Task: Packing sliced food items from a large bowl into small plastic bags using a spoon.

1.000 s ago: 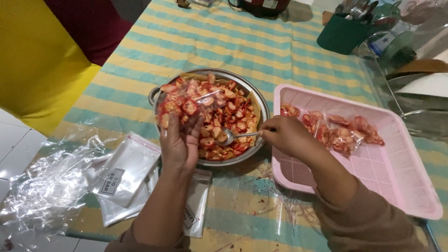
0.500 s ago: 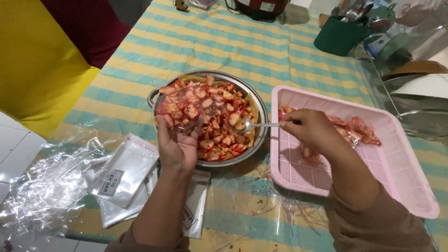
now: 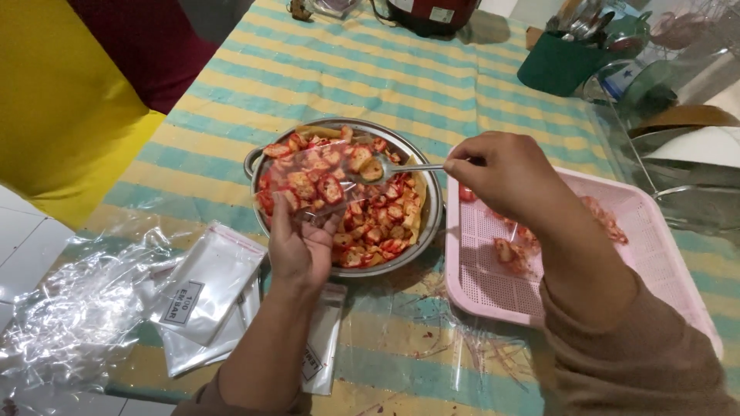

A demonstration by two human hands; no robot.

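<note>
The metal bowl [image 3: 416, 231] holds red-coated pieces; the pink tray [image 3: 647, 254] holds filled packets; the left hand [image 3: 302, 250] pinches a clear bag [image 3: 308, 173]; the right hand [image 3: 505, 173] grips a spoon [image 3: 385, 169] lying level, bowl end leftward.

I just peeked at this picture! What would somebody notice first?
First the round metal bowl heaped with red-coated snack pieces, mid-table on the striped cloth. Over it the left hand holds a small clear plastic bag, and the right hand holds a loaded spoon beside the bag. A pink perforated tray sits to the right.
</note>
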